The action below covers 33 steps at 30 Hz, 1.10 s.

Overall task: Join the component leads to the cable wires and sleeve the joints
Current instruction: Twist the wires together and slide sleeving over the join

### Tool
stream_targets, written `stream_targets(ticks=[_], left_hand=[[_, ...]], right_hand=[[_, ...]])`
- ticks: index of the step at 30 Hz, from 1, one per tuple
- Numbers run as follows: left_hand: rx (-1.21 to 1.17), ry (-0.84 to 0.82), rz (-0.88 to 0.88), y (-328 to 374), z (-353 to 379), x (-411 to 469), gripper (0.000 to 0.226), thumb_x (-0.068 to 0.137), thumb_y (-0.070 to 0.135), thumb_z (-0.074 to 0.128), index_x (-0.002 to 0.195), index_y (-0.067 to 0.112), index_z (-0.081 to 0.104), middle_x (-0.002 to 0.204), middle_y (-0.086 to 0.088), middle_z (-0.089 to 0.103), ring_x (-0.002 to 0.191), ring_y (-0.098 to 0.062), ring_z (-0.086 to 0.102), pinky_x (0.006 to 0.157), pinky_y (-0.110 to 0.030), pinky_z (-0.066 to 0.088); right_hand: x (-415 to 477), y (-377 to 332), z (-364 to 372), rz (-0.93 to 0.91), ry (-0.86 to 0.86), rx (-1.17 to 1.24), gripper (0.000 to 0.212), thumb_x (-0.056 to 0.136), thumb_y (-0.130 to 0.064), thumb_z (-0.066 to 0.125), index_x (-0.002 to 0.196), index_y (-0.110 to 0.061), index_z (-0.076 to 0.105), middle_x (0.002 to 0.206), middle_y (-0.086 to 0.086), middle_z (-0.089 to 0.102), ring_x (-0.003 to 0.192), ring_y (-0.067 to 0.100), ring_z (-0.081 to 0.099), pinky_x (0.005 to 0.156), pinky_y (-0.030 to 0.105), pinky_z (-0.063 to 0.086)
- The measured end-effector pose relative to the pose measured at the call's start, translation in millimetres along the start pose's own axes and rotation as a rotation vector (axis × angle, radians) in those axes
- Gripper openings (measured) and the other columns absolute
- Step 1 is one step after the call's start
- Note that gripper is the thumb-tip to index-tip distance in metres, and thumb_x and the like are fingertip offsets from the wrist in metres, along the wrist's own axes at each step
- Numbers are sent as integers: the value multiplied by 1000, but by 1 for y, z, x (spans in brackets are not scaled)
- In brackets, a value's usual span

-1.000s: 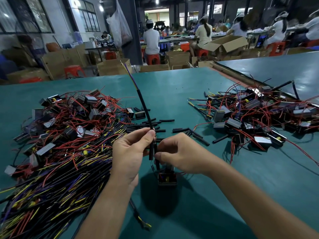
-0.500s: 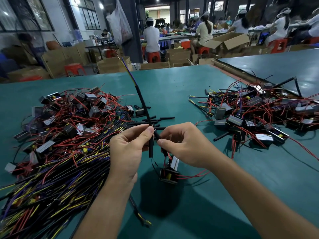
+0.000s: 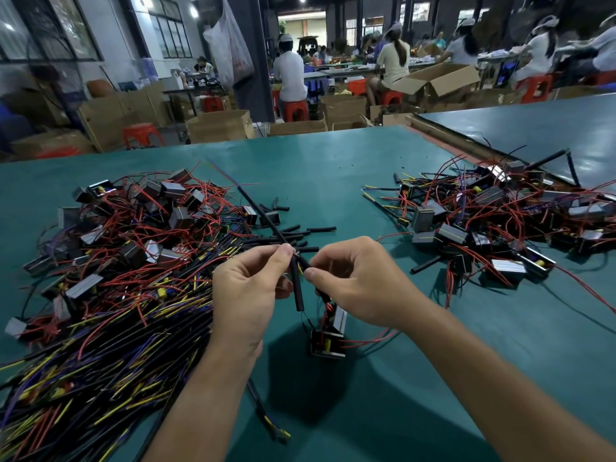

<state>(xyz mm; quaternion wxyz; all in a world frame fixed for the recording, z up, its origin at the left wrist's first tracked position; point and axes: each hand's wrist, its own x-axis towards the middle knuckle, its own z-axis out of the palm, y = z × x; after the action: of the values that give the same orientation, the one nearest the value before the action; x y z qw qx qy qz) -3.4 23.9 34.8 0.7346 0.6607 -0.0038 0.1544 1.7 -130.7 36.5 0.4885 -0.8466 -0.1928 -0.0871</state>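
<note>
My left hand [image 3: 248, 291] pinches the top of a black sleeve [image 3: 296, 288] that hangs straight down, together with a long black cable [image 3: 256, 206] slanting up and away to the left. My right hand [image 3: 356, 281] pinches a second black sleeve [image 3: 316, 285] running down to the red leads of a small black component [image 3: 328, 340], which dangles just above the green table [image 3: 333, 168]. The joint itself is hidden between my fingertips.
A big heap of components and black cables with yellow, red and purple wires [image 3: 110, 278] lies at my left. Another pile of wired components [image 3: 500, 221] lies at the right. Several loose black sleeves [image 3: 300, 233] lie beyond my hands. People sit at far benches among cardboard boxes [image 3: 220, 125].
My hands have risen and spread slightly, the cable has tilted further left, and the component has lifted and turned with its red leads trailing right.
</note>
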Motion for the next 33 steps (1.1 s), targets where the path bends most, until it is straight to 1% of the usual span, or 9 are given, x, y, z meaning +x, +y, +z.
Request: stream_targets(ticks=[8, 12, 17, 20, 22, 24, 26, 28, 33], left_hand=[[153, -56, 177, -1, 0, -3, 10, 86, 5, 69, 76, 7, 73, 57, 3, 66, 47, -5, 56, 47, -17, 48], [156, -51, 194, -5, 1, -2, 14, 85, 6, 70, 73, 13, 73, 58, 3, 66, 50, -5, 57, 48, -18, 49], [137, -33, 185, -6, 3, -1, 18, 85, 7, 70, 71, 18, 73, 59, 4, 67, 52, -7, 56, 51, -20, 50], [33, -28, 97, -4, 3, -1, 14, 84, 7, 69, 73, 15, 73, 65, -1, 69, 59, -15, 58, 60, -30, 52], [-28, -31, 21, -5, 2, -1, 13, 86, 8, 67, 76, 13, 72, 68, -4, 70, 64, -20, 59, 62, -33, 49], [-77, -48, -57, -4, 1, -1, 11, 86, 8, 65, 78, 11, 71, 69, -4, 69, 64, -21, 60, 58, -28, 47], [-198, -84, -150, -2, 0, -2, 10, 86, 7, 63, 79, 9, 69, 66, -4, 69, 53, -18, 62, 48, -22, 48], [-286, -111, -208, 0, -1, -1, 14, 88, 7, 60, 78, 9, 69, 65, -4, 68, 47, -14, 61, 44, -20, 49], [-285, -94, -245, -4, -3, 1, 22, 91, 12, 61, 73, 17, 74, 72, -3, 68, 63, -14, 59, 59, -28, 48]], right_hand=[[0, 1, -2, -26, 46, -20, 20, 87, -23, 70, 67, -24, 69, 51, -6, 58, 47, 5, 48, 52, 23, 39], [0, 2, -3, -3, 16, -27, 19, 89, -26, 68, 70, -23, 70, 53, -7, 59, 48, 4, 49, 53, 24, 40], [1, -4, -1, 173, -211, 207, 27, 97, -24, 59, 73, -19, 69, 66, -4, 70, 54, 10, 61, 56, 24, 52], [-1, -4, -6, 255, -371, 331, 22, 99, -20, 57, 84, -9, 71, 78, -2, 72, 58, 9, 61, 59, 23, 54], [-3, -2, -7, 240, -452, 307, 21, 99, -18, 57, 96, -2, 70, 90, 5, 75, 67, 11, 62, 64, 29, 53], [-6, -1, -5, 212, -499, 306, 18, 99, -18, 58, 100, -4, 70, 98, 10, 75, 70, 14, 62, 66, 36, 51], [-7, -6, -1, 201, -511, 358, 14, 99, -18, 57, 98, -13, 71, 97, 8, 75, 64, 13, 62, 55, 29, 51], [-8, -11, 5, 219, -473, 393, 16, 99, -19, 57, 92, -19, 71, 88, 3, 75, 55, 10, 60, 42, 18, 42], [-4, -25, 5, 315, -296, 332, 21, 100, -15, 53, 82, -13, 64, 63, 0, 66, 44, 8, 46, 38, 15, 29]])
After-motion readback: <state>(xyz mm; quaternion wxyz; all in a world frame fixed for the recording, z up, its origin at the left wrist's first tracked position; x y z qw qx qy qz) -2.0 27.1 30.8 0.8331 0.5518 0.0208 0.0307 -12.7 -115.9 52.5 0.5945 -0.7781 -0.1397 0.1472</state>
